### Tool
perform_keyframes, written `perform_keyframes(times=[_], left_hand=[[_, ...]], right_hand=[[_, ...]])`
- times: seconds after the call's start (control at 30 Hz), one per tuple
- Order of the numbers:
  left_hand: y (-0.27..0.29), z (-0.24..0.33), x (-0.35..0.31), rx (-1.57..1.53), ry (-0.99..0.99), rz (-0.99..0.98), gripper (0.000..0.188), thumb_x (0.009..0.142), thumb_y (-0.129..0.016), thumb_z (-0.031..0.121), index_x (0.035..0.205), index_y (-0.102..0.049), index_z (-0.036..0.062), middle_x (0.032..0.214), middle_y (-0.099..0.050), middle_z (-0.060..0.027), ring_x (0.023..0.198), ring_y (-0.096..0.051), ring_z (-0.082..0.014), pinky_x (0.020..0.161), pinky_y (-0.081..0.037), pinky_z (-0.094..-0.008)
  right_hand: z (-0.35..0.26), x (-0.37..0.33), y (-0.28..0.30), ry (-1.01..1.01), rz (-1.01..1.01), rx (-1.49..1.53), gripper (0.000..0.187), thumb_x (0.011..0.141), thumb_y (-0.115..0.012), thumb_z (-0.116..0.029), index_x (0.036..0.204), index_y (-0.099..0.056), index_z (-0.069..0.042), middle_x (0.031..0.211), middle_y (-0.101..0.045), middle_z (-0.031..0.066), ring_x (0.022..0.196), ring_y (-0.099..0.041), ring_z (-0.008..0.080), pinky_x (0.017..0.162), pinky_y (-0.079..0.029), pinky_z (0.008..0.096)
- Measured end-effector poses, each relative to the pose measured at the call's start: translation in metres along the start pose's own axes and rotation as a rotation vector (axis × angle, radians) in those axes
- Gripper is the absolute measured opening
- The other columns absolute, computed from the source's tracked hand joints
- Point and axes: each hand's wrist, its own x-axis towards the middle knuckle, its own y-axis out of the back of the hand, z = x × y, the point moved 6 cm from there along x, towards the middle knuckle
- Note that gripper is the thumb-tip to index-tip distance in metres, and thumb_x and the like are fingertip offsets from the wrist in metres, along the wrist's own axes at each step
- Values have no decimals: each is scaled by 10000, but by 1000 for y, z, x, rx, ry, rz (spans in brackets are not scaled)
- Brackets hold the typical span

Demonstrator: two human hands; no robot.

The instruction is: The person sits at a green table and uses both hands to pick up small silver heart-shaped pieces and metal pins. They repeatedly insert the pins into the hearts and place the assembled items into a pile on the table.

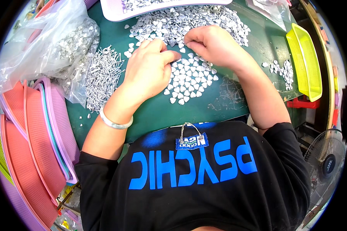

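Small silver heart-shaped pieces (191,79) lie spread flat in a patch on the green table. Behind the patch rises a big heap of similar grey hearts (169,27). My left hand (148,71) rests palm down at the patch's left upper edge, its index finger stretched over the hearts and apart from the other fingers. My right hand (214,44) is at the front of the heap, with thumb and forefinger pinched together. Whatever lies between those fingertips is hidden; one loose heart (182,50) lies just below them.
Left of my hand is a pile of thin metal pins (103,75), beside a clear plastic bag (61,46) of pieces. Stacked coloured baskets (34,146) stand at left. A lilac tray (112,13) is at the back, a yellow-green basket (316,65) at right, above a fan (324,165).
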Motion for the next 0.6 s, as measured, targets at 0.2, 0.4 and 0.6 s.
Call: perform_keyframes(times=[0.2,0.4,0.6], left_hand=[[0,-2,2,-2,47,24,276,759,-547,-11,949,-711,103,805,-543,-72,817,-543,-266,745,-447,-368],[-4,2,7,61,18,30,234,739,-593,16,905,-728,112,803,-556,-67,828,-553,-266,743,-471,-379],[-1,2,7,10,-2,-1,207,732,-598,18,871,-723,107,804,-557,-59,834,-554,-264,740,-472,-377]], right_hand=[[3,0,6,5,37,62,108,821,-614,-115,884,-666,-44,739,-656,129,672,-629,277,632,-494,357],[2,-1,8,-26,-30,63,110,809,-598,-136,850,-676,-70,742,-664,118,699,-637,295,647,-502,389],[2,0,1,-40,-60,-11,127,780,-592,-167,834,-686,-100,746,-665,121,744,-648,328,674,-519,418]])
